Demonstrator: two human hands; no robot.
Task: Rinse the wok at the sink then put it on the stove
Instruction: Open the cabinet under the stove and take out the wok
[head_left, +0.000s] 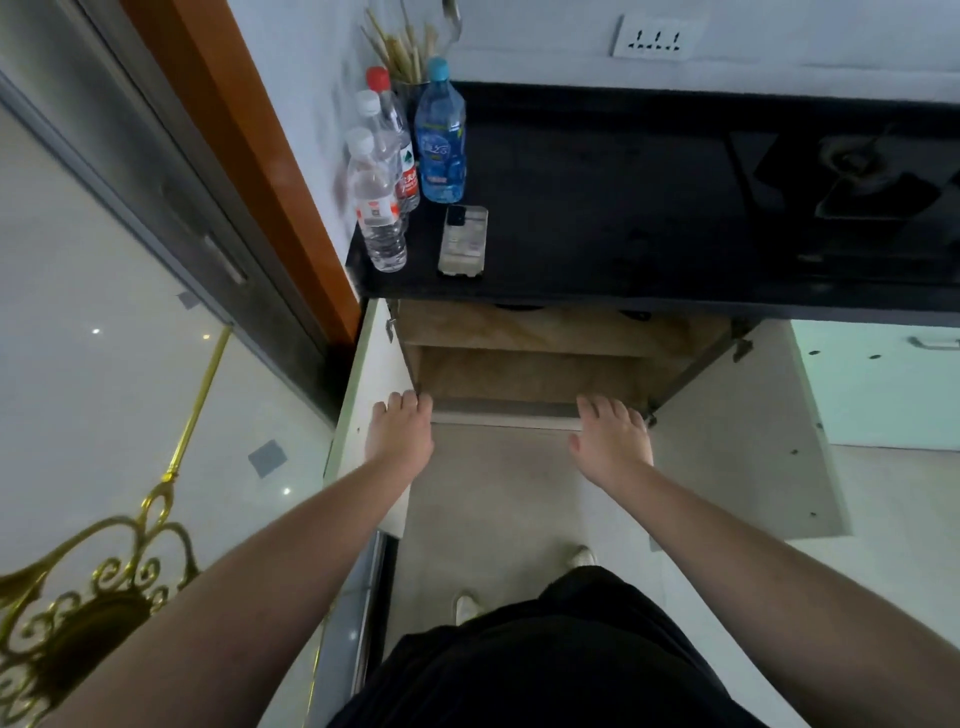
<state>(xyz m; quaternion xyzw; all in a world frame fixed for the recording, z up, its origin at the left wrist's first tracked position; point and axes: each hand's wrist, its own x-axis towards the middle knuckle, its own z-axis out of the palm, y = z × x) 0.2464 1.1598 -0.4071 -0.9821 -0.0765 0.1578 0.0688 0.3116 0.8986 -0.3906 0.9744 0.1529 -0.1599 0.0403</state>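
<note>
No wok shows anywhere in this view. The stove (852, 171) sits at the far right of the black desk (597, 208), its burner blurred and partly cut off by the frame edge.

Below the desk a cupboard (524, 358) stands with both doors swung wide, its wooden shelves visible inside. The left hand (400, 428) reaches down to the cupboard's lower front edge beside the left door (371, 395), fingers curled a little over that edge; its grip holds nothing that can be seen. The right hand (613, 441) reaches to the same edge near the right door (748, 441), fingers spread and fairly straight, grip wide and holding nothing.

On the desk's left end stand three clear bottles (376, 208) and a blue bottle (440, 140), close together. A phone (464, 240) lies flat just in front of the blue bottle. Behind the bottles a holder of chopsticks (400, 49) stands against the wall. A socket (655, 36) is on the wall above the desk.
</note>
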